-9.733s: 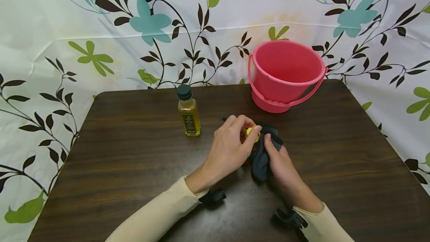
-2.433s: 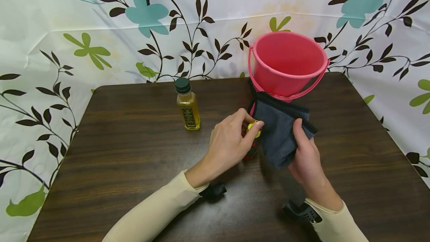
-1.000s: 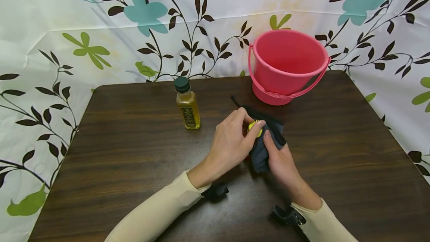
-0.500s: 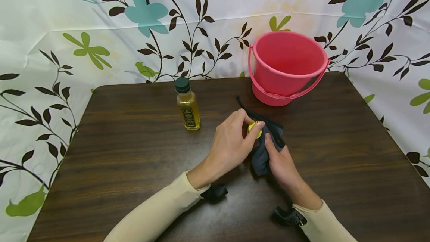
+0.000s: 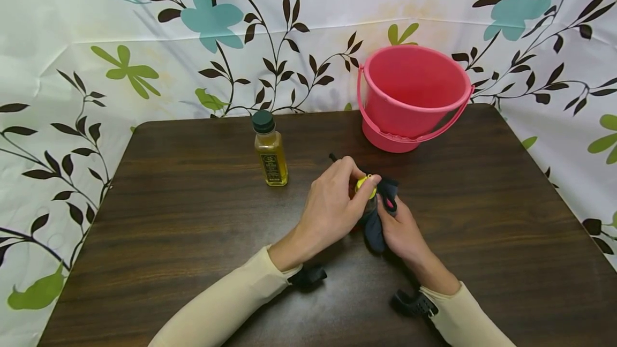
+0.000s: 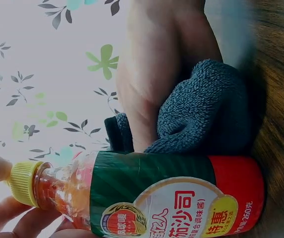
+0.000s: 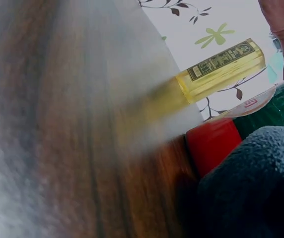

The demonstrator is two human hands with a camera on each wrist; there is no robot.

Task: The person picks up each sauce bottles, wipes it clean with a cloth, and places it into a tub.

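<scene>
At the middle of the table (image 5: 193,240), the sauce bottle (image 6: 152,193) stands upright, its yellow cap (image 6: 25,183) pinched by the left hand (image 5: 328,197). The right hand (image 5: 404,233) grips the grey cloth (image 5: 374,232) against it, bunched tighter than half a second ago; wiping appears in progress.

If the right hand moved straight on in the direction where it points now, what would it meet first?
Most likely the sauce bottle, which the grey cloth in the right hand seems to touch; exact depth is hard to judge.
</scene>
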